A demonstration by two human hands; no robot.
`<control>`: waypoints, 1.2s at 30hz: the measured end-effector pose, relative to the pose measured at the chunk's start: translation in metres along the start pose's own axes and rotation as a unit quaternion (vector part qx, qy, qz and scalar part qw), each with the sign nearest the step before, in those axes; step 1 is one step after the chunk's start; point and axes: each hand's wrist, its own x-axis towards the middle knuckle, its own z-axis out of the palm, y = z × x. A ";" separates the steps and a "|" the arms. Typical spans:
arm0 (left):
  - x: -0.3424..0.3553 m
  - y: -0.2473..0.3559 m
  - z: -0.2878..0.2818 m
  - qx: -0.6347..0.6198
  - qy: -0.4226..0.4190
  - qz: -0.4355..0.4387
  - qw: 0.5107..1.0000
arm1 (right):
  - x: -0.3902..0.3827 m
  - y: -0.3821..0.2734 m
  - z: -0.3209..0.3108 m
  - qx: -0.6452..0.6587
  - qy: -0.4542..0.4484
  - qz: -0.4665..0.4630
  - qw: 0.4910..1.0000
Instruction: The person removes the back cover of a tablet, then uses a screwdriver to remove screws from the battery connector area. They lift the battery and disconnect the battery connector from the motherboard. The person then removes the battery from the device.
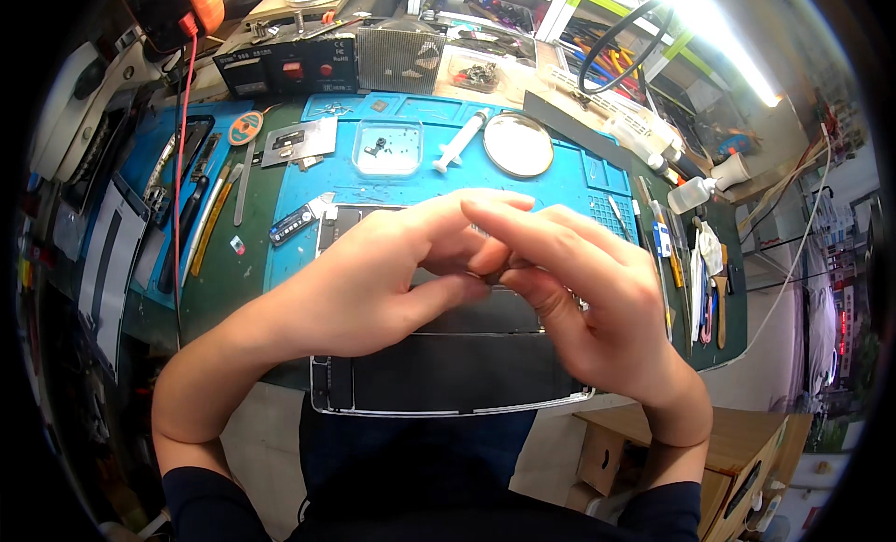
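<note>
My left hand [383,271] and my right hand [597,285] meet over an opened tablet [453,369]. Thumbs and fingertips of both are pinched together around a tiny dark piece [492,278], too small and covered to name. The tablet lies flat at the bench's near edge, its black battery cells and silver rim showing; my hands hide its upper middle. Just left of the tablet's far corner rests a pocket multi-tool [297,222]. Beyond my fingers are a clear plastic dish [387,148] with small dark parts, a white-barrelled syringe [462,141] and a round tin [518,145].
A blue silicone mat [317,183] covers the bench middle. At left lie tweezers, pry tools and an orange tape spool [245,128]. On the right are a squeeze bottle [691,195], brushes and a knife. A black power supply [289,68] stands at the back; a red cable [180,187] hangs left.
</note>
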 end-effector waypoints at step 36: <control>0.005 -0.015 -0.014 0.291 -0.065 0.078 0.951 | -0.011 0.018 -0.005 0.026 0.028 -0.060 0.997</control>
